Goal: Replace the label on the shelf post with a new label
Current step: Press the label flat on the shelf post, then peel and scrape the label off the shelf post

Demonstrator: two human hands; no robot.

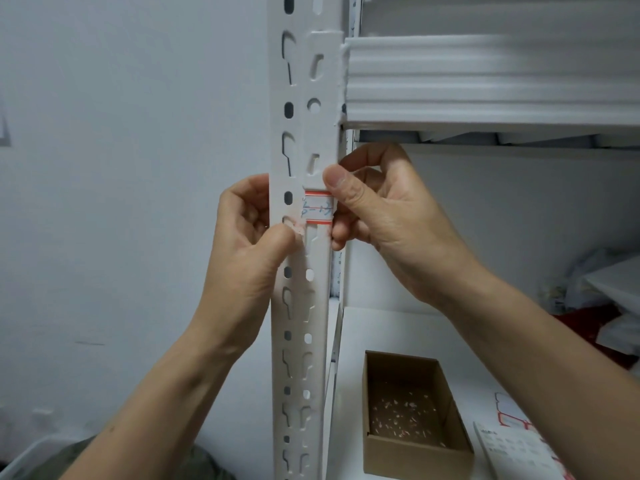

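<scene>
- The right hand [381,216] clasped the post [300,313] from the right, at mid-frame. Its thumb lay flat on the post's front face, just above the label's upper right corner, and its fingers curled round the post's right edge beside the label.
- The left hand [249,237] held the post from the left, fingers curled behind the left flange. The thumb tip pressed against the front at the label's lower left corner.
- The label [318,206] was on the post's front face between the two thumbs. It was white with a red band along the top and bottom and blue handwriting I could not read. Its lower left corner looked torn and ragged, with pale shreds [297,227] at the left thumb tip.
- The post was white, upright and punched with slots and holes, running from the top to the bottom of the frame.
- A white ribbed beam [485,77] met the post at upper right.
- Below it, a white shelf [398,327] carried an open brown box [377,403] at lower centre-right, with small paper scraps [401,410] on its floor.
- A sheet [510,415] of red-edged blank labels lay at the lower right, partly hidden by the right forearm.
- Blurred white bags [595,282] sat at the right edge.
- A pale wall [121,168] filled the left half.
</scene>
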